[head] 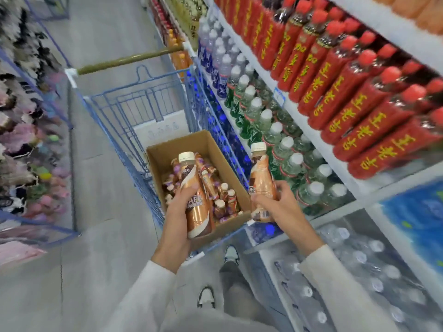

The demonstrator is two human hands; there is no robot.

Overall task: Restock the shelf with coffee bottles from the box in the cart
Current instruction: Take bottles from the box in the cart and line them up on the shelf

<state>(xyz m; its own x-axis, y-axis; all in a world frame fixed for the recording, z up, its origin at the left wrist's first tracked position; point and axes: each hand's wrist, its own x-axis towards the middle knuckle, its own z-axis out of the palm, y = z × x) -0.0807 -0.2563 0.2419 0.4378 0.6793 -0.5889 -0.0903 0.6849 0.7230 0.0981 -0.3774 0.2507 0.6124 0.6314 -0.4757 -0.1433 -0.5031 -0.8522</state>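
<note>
The left hand held one coffee bottle upright over the near end of the box, its fingers curled round the lower half of the body. The right hand gripped a second bottle the same way, fingers wrapped round its lower body. It was out past the right wall of the box, on the side of the shelf. Neither bottle touched the box or the shelf.

The box sat open-topped in the basket of the blue cart, with the spare bottles inside it, some standing and some tipped over.

The bottles looked like sealed plastic ones, full, so probably stiff enough to squeeze firmly and of moderate weight, an easy load for one hand. The glossy printed sleeve was likely a little slick. A grip round the middle of the body therefore seemed safer than one at the narrow neck or the white cap.

By count there were two bottles in hand, one per hand, plus one box and one cart. The bottles left in the box were too blurred and crowded to count exactly; roughly a dozen seemed likely. The shelf rows in view held clear bottles and red-labelled bottles, and no row of coffee bottles showed.
</note>
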